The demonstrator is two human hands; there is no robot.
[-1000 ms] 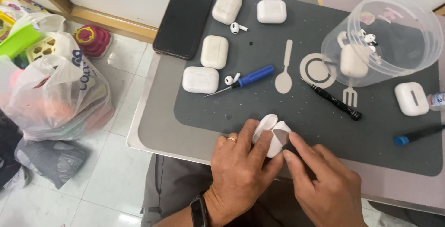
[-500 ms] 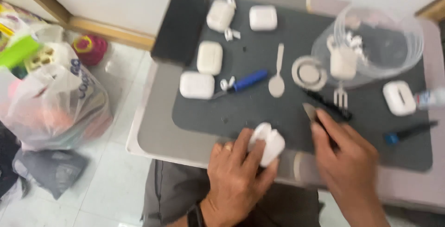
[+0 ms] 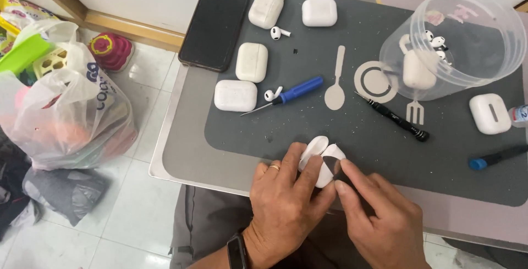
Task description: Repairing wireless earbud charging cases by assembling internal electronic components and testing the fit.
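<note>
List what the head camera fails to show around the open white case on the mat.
- Inside of the open case: covered by the left hand and right hand.
- Small dark piece at the right fingertips: too small to identify.
- Bottle: cut off by the right edge.
- Case in the tub: blurred by the clear wall.
- Bag contents: veiled by the plastic.

You can count six white earbud cases (image 3: 235, 95), one black phone (image 3: 215, 23), three screwdrivers (image 3: 297, 90), one clear plastic tub (image 3: 498, 54), and two hands (image 3: 286, 208).
</note>
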